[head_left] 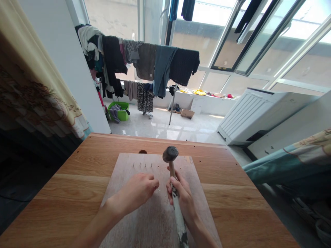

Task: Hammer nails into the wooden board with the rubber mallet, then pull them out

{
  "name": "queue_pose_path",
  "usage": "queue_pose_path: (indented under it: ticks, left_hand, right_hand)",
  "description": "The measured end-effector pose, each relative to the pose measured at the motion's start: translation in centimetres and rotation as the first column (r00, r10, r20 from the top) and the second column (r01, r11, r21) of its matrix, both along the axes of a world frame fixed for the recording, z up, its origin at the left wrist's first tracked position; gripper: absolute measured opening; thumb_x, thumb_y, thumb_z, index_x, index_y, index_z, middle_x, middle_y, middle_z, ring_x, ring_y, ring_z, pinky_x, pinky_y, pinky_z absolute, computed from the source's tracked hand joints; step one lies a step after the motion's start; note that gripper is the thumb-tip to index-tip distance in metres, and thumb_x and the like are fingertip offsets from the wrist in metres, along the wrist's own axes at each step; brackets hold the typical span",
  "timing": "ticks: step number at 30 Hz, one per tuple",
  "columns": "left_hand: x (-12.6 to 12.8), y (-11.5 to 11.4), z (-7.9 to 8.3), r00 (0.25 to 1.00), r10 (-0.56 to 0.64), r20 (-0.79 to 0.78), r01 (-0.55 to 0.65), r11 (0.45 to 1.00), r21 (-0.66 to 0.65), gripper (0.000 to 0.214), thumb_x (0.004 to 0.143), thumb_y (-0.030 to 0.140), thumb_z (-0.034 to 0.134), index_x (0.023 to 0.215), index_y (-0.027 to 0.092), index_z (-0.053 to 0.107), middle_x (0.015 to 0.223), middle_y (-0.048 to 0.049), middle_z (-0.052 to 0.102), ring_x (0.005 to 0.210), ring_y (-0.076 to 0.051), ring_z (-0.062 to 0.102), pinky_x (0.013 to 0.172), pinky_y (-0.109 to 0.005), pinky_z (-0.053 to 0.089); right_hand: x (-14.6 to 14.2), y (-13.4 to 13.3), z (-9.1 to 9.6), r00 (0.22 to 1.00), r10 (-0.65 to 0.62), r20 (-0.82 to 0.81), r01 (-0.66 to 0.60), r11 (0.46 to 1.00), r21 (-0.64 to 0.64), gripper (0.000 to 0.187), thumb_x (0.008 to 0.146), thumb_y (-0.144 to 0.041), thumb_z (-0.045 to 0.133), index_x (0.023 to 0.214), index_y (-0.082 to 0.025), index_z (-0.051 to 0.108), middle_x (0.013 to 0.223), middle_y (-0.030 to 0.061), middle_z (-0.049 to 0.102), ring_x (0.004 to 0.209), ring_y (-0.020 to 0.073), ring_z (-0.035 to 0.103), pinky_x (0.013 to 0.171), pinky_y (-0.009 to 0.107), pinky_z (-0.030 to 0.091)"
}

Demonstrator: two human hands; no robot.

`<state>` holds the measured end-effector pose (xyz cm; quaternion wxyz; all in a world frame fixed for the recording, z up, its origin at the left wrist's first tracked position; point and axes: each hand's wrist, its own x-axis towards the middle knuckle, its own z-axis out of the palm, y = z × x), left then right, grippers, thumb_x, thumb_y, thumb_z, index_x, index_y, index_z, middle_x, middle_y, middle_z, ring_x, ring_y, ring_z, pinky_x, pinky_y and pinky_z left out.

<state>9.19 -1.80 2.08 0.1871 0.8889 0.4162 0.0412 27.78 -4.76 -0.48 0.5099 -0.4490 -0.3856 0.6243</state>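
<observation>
My right hand [182, 196] is wrapped round the wooden handle of a hammer [170, 155], whose dark round head points away from me above a thin plywood board [155, 213]. My left hand [139, 191] is closed in a pinch on a small nail [157, 189] that sticks out of the fingertips, just left of the hammer handle. A short row of several nails [142, 165] stands in the board near its far edge. The board lies on a wooden table [77, 182].
Past the table's far edge is a tiled floor with a loaded clothes rack [144, 65], a green basket [119, 111] and a cardboard box [187, 113]. A white appliance [256, 113] lies at the right. A curtain [38, 89] hangs at the left.
</observation>
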Motion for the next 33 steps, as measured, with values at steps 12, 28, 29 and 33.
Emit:
queue_pose_path:
  ticks: [12,28,29,33]
  left_hand:
    - [0.7,2.5,1.2,0.997,-0.04,0.066,0.043,0.998,-0.05,0.013,0.092,0.016,0.057,0.086,0.02,0.067,0.099,-0.0049,0.064,0.09,-0.019,0.063,0.077,-0.028,0.045]
    - [1.0,5.8,1.7,0.961,-0.021,0.276,0.008,0.999,0.048,0.016,0.086,0.005,0.056,0.082,0.02,0.062,0.083,0.0002,0.069,0.078,-0.017,0.062,0.069,-0.027,0.041]
    - [1.1,5.7,1.6,0.968,-0.032,0.248,0.019,0.998,0.052,0.016,0.084,0.005,0.057,0.081,0.02,0.061,0.083,0.0002,0.068,0.077,-0.017,0.062,0.067,-0.027,0.041]
    - [1.3,5.6,0.9,0.976,-0.091,0.197,0.075,0.993,0.088,0.021,0.088,0.005,0.053,0.094,0.02,0.066,0.091,-0.0029,0.069,0.085,-0.019,0.063,0.073,-0.028,0.044]
  right_hand:
    - [0.3,0.2,0.2,1.0,-0.007,-0.025,0.007,1.0,0.006,0.056,0.09,-0.052,0.061,0.132,-0.014,0.054,0.062,-0.0075,0.053,0.039,0.0069,0.042,0.037,0.018,0.033]
    - [0.7,0.8,-0.3,0.995,-0.06,-0.078,0.059,0.998,-0.016,0.057,0.089,-0.052,0.064,0.133,-0.017,0.055,0.062,-0.0085,0.052,0.034,0.006,0.042,0.034,0.017,0.03]
    - [0.8,0.9,-0.4,0.995,-0.063,-0.083,0.061,0.998,-0.017,0.058,0.089,-0.053,0.064,0.133,-0.017,0.055,0.062,-0.0085,0.052,0.034,0.0061,0.042,0.034,0.017,0.029]
    - [0.9,1.0,-0.5,0.992,-0.081,-0.092,0.079,0.997,-0.02,0.061,0.086,-0.054,0.067,0.133,-0.018,0.055,0.061,-0.0084,0.052,0.033,0.0068,0.043,0.034,0.018,0.03]
